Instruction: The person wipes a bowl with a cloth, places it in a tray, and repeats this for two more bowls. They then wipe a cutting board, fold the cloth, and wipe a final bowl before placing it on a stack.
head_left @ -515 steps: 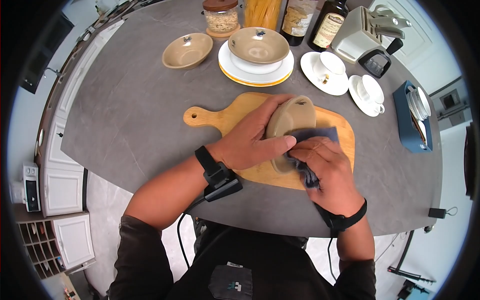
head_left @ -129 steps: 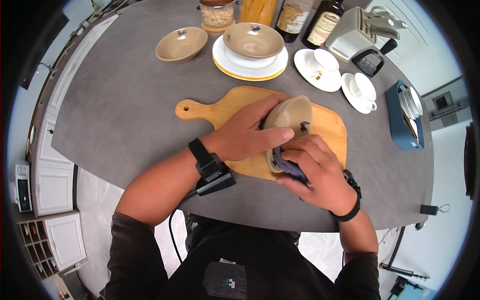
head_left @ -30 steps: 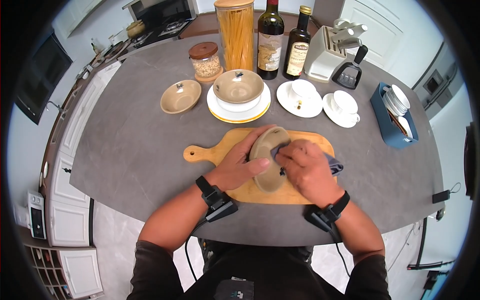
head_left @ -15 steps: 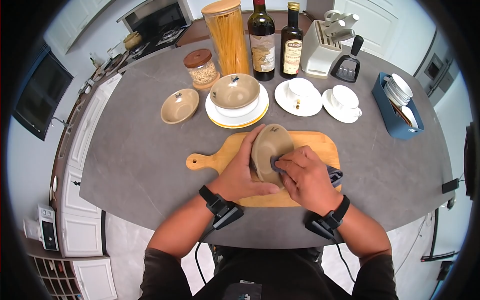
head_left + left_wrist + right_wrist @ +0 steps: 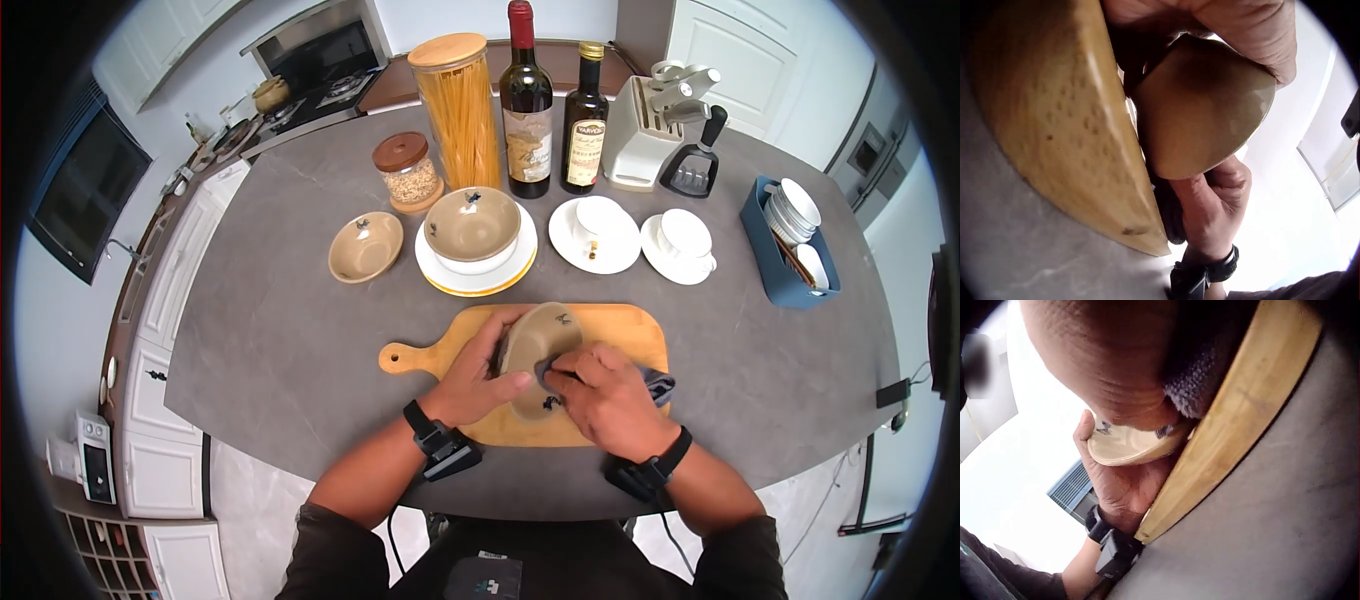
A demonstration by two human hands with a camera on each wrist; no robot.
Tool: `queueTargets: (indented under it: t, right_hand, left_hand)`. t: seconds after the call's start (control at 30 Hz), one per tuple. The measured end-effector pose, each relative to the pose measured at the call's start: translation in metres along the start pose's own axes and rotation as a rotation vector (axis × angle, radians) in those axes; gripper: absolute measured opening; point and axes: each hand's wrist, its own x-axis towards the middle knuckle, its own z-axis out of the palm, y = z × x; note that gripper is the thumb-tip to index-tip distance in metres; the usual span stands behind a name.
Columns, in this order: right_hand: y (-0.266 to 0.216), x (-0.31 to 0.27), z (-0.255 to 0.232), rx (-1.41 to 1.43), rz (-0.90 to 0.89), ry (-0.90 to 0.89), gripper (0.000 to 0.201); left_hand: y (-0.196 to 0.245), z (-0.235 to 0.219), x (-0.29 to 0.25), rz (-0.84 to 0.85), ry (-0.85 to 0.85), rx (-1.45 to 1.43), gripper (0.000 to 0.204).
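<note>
Tilted on its side above the wooden board (image 5: 620, 325), a beige bowl (image 5: 535, 345) with dark printed motifs faces the right hand. The left hand (image 5: 470, 380) grips it from the left, thumb over the near rim and fingers behind. The right hand (image 5: 615, 400) pinches a dark grey cloth (image 5: 657, 386) and presses part of it against the bowl's inside; the rest trails past the hand onto the board. In the left wrist view the bowl's smooth outside (image 5: 1204, 112) shows. Fuzzy cloth (image 5: 1194, 384) appears under the right hand in the right wrist view.
Behind the board stand another beige bowl (image 5: 366, 247), stacked plates with a bowl (image 5: 472, 225), two cups on saucers (image 5: 685, 235), a pasta jar (image 5: 458, 120), two bottles (image 5: 528, 150) and a knife block (image 5: 640, 135). A blue basket (image 5: 790, 285) of dishes is at the right.
Across the earlier frames the cloth has shifted over the bowl and the bowl's tilt has changed. Since half a second ago the left thumb has moved higher on the rim; the head view has tilted up.
</note>
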Motion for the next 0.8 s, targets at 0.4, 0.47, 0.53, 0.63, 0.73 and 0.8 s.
queueTargets:
  t: [0.4, 0.47, 0.53, 0.63, 0.73, 0.8]
  right_hand:
    - [-0.012, 0.011, -0.004, 0.035, 0.075, -0.138, 0.03]
    - [-0.008, 0.009, -0.006, 0.157, 0.049, -0.151, 0.03]
    - [-0.006, 0.011, -0.003, 0.053, 0.021, -0.094, 0.03]
    - [0.001, 0.018, -0.002, -0.15, 0.008, 0.012, 0.031]
    - [-0.001, 0.02, -0.001, -0.252, 0.013, 0.044, 0.033]
    - [-0.009, 0.017, 0.001, -0.051, -0.003, -0.075, 0.032]
  left_hand:
    - [-0.007, -0.006, 0.001, 0.037, -0.044, -0.09, 0.081]
    - [-0.008, -0.007, 0.0, 0.041, -0.038, -0.094, 0.081]
    - [-0.01, -0.006, 0.0, 0.045, -0.032, -0.096, 0.081]
    - [-0.013, -0.007, -0.001, 0.054, -0.026, -0.061, 0.08]
    - [-0.014, -0.007, 0.0, 0.064, -0.032, -0.055, 0.079]
    - [-0.014, -0.007, -0.001, 0.07, -0.012, -0.042, 0.079]
